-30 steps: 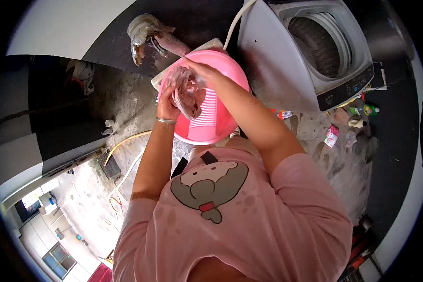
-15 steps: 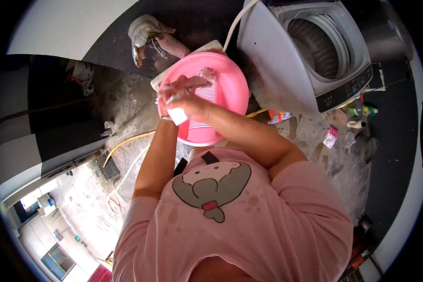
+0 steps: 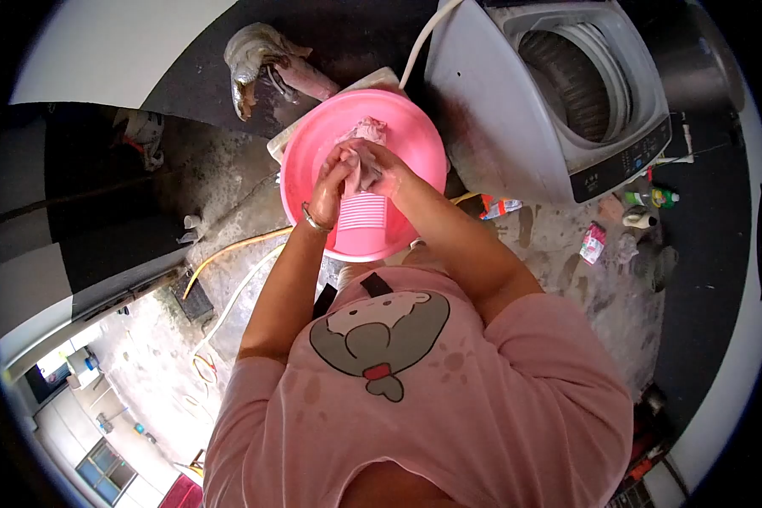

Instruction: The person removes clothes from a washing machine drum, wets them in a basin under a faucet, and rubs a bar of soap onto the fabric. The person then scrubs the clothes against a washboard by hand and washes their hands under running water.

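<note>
A wet pink cloth point(image 3: 363, 166) is bunched between my two hands, over the ribbed washboard point(image 3: 362, 213) inside a pink basin point(image 3: 426, 152). My left hand point(image 3: 328, 188), with a bracelet at the wrist, is closed around the cloth's left side. On the other side, my right hand point(image 3: 388, 171) grips the same cloth, its fingers partly hidden by the folds. Part of the cloth reaches up toward the far inside of the basin.
A top-loading washing machine point(image 3: 516, 110) with its drum exposed stands to the right. Draped cloth point(image 3: 258, 59) lies beyond the basin. Hoses point(image 3: 229, 258) cross the floor at left. Bottles point(image 3: 652, 199) and a pink packet point(image 3: 593, 243) lie at right.
A blurred white block at my hands half a second ago is out of sight now. My hands have moved apart to either side of the cloth, now gathered above the washboard.
</note>
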